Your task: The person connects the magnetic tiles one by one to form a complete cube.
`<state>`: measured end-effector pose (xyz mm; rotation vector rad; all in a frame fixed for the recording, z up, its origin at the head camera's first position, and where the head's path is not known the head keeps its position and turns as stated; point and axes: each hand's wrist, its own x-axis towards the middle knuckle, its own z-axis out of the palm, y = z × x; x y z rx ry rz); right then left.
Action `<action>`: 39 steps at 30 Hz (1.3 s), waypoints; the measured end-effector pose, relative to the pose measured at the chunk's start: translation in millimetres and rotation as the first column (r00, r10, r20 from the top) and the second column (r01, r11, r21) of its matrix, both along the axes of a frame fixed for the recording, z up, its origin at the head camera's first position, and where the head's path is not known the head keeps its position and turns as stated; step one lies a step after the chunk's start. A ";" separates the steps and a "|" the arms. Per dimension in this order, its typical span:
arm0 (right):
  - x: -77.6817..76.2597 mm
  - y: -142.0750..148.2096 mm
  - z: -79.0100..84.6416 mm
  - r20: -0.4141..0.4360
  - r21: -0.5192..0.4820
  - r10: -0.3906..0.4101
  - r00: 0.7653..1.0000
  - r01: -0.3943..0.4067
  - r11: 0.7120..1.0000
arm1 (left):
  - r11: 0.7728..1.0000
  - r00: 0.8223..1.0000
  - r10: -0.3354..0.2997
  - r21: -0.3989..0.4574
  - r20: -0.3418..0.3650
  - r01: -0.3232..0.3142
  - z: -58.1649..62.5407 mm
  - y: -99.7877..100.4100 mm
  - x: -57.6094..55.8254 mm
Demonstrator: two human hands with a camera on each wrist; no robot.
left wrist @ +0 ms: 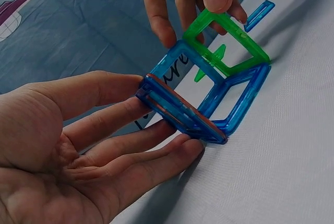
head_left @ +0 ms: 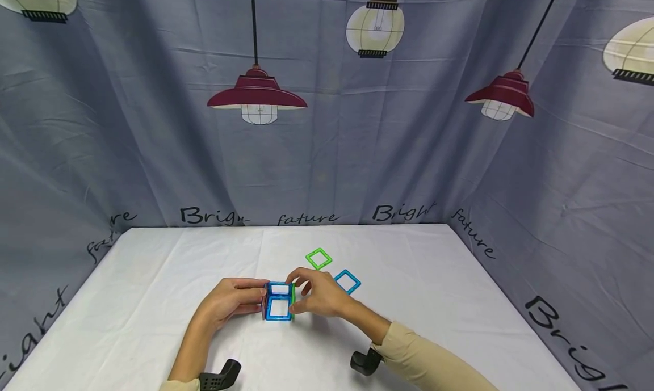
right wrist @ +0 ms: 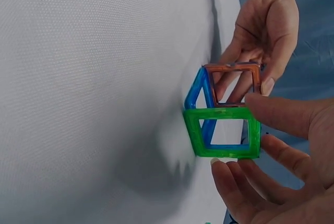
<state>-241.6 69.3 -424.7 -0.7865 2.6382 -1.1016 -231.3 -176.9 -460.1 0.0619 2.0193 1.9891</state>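
Note:
Magnetic square tiles stand joined as an open box on the white table. A blue tile (head_left: 278, 318) faces up in the head view, and a second blue tile (head_left: 280, 284) joins its far edge. An orange tile (right wrist: 229, 68) forms the left side, a green tile (right wrist: 222, 113) the right. My left hand (head_left: 232, 300) lays its nearly straight fingers along the orange tile's outer face, with the thumb at a corner. On the other side my right hand (head_left: 322, 294) grips the green tile by its edges between thumb and fingers.
Beyond my right hand, a loose green tile (head_left: 307, 257) and a loose blue tile (head_left: 352, 276) lie on the table (head_left: 434, 300). A grey printed curtain (head_left: 317, 169) closes off the back and sides. Black wrist devices, one of them a mount (head_left: 365, 361), sit by both sleeves.

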 end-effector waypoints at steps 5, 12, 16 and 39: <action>-0.3 0.5 -0.9 -0.011 -0.002 0.011 1.000 -0.011 1.000 | 1.000 1.000 -0.008 0.001 -0.002 0.008 2.2 0.1 1.3; 0.2 -0.5 -3.3 -0.012 0.000 -0.009 1.000 0.009 1.000 | 1.000 1.000 -0.012 0.003 0.001 0.012 -0.9 -0.3 1.0; 1.1 -0.6 -2.5 0.012 -0.006 -0.021 1.000 0.021 1.000 | 1.000 1.000 -0.027 0.015 -0.004 0.027 -1.4 -1.2 0.2; 3.3 -1.2 -3.5 0.058 0.037 -0.105 0.993 0.103 0.994 | 1.000 1.000 -0.009 -0.011 -0.004 0.009 -1.9 -0.1 -0.6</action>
